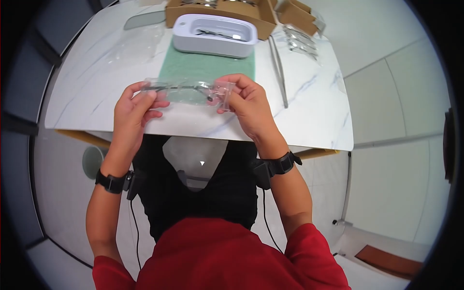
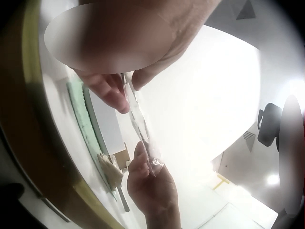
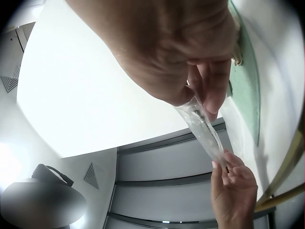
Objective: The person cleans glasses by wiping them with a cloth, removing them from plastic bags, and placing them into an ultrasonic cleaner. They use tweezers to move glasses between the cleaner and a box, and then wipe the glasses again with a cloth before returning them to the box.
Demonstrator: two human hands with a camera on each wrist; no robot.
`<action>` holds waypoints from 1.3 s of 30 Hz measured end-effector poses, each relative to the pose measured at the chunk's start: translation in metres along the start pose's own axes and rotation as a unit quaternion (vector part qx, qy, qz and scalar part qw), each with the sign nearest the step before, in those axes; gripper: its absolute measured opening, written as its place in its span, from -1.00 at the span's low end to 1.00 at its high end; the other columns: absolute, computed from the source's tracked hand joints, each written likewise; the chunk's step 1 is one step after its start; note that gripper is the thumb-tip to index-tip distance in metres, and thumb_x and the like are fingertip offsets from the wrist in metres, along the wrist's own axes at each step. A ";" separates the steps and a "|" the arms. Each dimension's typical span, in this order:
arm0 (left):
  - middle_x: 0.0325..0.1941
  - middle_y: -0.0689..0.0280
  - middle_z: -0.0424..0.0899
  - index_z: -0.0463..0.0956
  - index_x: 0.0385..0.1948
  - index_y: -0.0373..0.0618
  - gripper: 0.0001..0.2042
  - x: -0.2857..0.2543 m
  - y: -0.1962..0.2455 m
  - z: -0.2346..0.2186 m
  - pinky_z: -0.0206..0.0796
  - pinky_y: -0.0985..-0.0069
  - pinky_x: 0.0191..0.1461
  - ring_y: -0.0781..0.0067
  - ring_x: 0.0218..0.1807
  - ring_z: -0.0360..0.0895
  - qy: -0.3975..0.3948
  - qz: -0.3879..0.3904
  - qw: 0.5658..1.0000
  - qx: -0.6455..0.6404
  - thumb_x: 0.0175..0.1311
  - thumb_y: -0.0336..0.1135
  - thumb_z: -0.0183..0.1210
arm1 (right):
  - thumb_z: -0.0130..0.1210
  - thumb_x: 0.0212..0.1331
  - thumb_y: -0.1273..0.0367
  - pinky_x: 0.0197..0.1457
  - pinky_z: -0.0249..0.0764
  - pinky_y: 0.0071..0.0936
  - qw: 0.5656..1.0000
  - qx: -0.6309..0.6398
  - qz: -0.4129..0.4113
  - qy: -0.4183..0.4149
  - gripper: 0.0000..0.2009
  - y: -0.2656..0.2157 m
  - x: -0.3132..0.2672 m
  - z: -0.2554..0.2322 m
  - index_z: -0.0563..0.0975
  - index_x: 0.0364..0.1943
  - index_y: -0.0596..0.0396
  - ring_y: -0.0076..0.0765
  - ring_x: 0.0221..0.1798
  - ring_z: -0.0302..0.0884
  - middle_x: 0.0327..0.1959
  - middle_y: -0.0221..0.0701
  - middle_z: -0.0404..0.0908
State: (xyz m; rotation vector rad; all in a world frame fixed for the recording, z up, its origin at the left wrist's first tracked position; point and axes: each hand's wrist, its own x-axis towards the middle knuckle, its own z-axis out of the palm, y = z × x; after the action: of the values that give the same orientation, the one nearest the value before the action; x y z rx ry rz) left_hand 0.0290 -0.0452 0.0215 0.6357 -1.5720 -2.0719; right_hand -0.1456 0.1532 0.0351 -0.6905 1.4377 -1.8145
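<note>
A clear plastic sleeve (image 1: pixel 186 96) with dark thin-framed eyeglasses (image 1: pixel 197 88) inside is held level above the near part of the table. My left hand (image 1: pixel 137 106) pinches its left end between thumb and fingers. At the other end, my right hand (image 1: pixel 247 104) grips the crinkled plastic. Seen edge-on in the left wrist view, the sleeve (image 2: pixel 138 119) spans between both hands. In the right wrist view the wrinkled sleeve (image 3: pixel 202 129) runs from the near right hand down to the left hand (image 3: pixel 234 193).
Behind the hands, a white-lavender cleaner tub (image 1: pixel 212 50) with glasses inside stands on a green cloth (image 1: pixel 208 65). Long metal tweezers (image 1: pixel 279 72) lie to its right, near several bagged glasses (image 1: pixel 300 42). A cardboard box (image 1: pixel 268 24) and a grey-green flat piece (image 1: pixel 145 20) lie farther back.
</note>
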 end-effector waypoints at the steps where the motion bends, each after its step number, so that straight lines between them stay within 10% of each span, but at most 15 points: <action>1: -0.06 0.13 0.67 0.32 0.20 -0.24 -0.61 0.001 0.000 0.006 0.50 0.61 -0.15 0.40 -0.10 0.69 -0.004 0.003 1.000 -0.005 0.45 -0.30 0.16 | 0.04 0.30 0.56 -0.14 0.62 -0.51 1.000 0.009 0.004 0.003 -0.73 -0.004 -0.003 -0.003 0.51 0.06 0.25 -0.38 -0.12 0.71 -0.08 -0.24 0.71; 13: -0.12 0.12 0.70 0.30 0.11 -0.22 -0.70 0.006 0.003 0.067 0.51 0.53 -0.20 0.33 -0.22 0.71 -0.036 0.053 0.997 0.044 0.44 -0.39 0.12 | 0.18 0.31 0.47 -0.15 0.59 -0.55 0.997 -0.047 -0.039 0.041 -0.69 -0.035 -0.021 -0.039 0.52 0.11 0.22 -0.45 -0.09 0.69 -0.10 -0.30 0.71; 17: 0.12 -0.04 0.58 0.28 0.14 -0.25 -0.62 0.008 -0.005 0.075 0.50 0.49 -0.03 0.27 0.13 0.61 -0.076 0.130 0.984 0.097 0.35 -0.51 0.19 | 0.24 0.30 0.42 -0.31 0.53 -0.62 0.988 -0.089 -0.087 0.088 -0.78 -0.066 -0.019 -0.073 0.60 -0.02 0.17 -0.54 -0.26 0.67 -0.23 -0.36 0.72; 21: 0.23 0.04 0.52 0.30 0.22 -0.22 -0.44 0.011 0.000 0.059 0.26 0.19 0.37 -0.02 0.37 0.40 -0.097 0.348 0.833 0.420 0.15 -0.52 0.31 | 0.24 0.31 0.37 -0.29 0.51 -0.60 0.949 -0.180 -0.134 0.222 -0.75 -0.112 -0.006 -0.172 0.58 0.01 0.13 -0.51 -0.21 0.69 -0.20 -0.37 0.73; 26: 0.32 0.04 0.44 0.31 0.24 -0.22 -0.39 0.017 -0.023 0.033 0.13 0.01 0.46 -0.24 0.46 0.22 -0.083 0.361 0.785 0.496 0.08 -0.52 0.32 | 0.23 0.28 0.31 -0.19 0.50 -0.54 0.905 -0.283 -0.020 0.317 -0.73 -0.106 0.021 -0.309 0.59 -0.01 0.13 -0.51 -0.19 0.69 -0.22 -0.41 0.72; 39: 0.30 0.05 0.46 0.34 0.18 -0.21 -0.44 0.019 -0.026 0.036 0.10 0.01 0.49 -0.22 0.48 0.20 -0.081 0.337 0.771 0.535 0.06 -0.53 0.28 | 0.32 0.15 0.29 -0.16 0.59 -0.40 0.844 -0.385 0.057 0.368 -0.71 -0.072 0.076 -0.378 0.63 -0.13 0.17 -0.38 -0.27 0.70 -0.31 -0.31 0.72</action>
State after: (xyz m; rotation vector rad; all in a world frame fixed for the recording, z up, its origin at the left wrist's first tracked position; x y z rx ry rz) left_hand -0.0101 -0.0234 0.0035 0.1299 -2.5428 -0.5850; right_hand -0.4970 0.3253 0.0140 -0.2227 2.7286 -1.4056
